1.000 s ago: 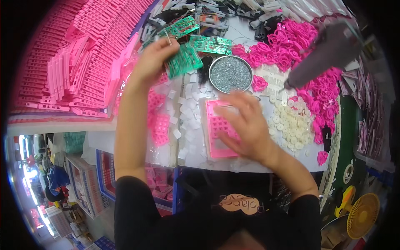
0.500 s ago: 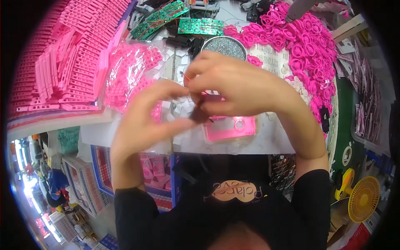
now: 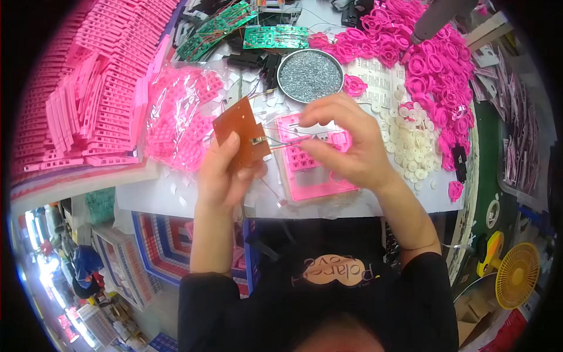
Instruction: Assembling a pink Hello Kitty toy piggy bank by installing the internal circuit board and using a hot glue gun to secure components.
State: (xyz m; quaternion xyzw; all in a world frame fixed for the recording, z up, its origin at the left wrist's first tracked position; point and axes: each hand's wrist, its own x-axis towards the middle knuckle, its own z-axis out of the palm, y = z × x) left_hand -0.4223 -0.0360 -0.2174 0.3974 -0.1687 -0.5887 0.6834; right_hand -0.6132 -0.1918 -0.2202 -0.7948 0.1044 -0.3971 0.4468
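Centrally, left hand (image 3: 226, 176) closed around a small brown circuit board (image 3: 240, 134), thumb pressed on its face, board held tilted above the white tabletop (image 3: 176, 188); flat, matte, roughly square, with a small metal part near one edge. Thin wires (image 3: 281, 139) running from that edge across to the right hand (image 3: 352, 146), fingertips pinched shut on the wire ends. Directly below the right hand, a pink plastic housing (image 3: 316, 176), rectangular, glossy, with a grid of small square openings, lying flat on the table. Behind it, a round shallow metal dish (image 3: 309, 75) filled with tiny grey screws, grainy in look. Left of the dish, a clear plastic bag (image 3: 176, 120) stuffed with pink gridded parts, crinkled and shiny. Far left, stacked pink slotted strips (image 3: 88, 88) in long rows. At the top, green circuit boards (image 3: 258, 32) with wiring. To the right, a heap of pink ring-shaped pieces (image 3: 422, 64) and, beside it, a cluster of small white round discs (image 3: 413, 144). Lower right, a yellow fan (image 3: 516, 276), well apart from the work.
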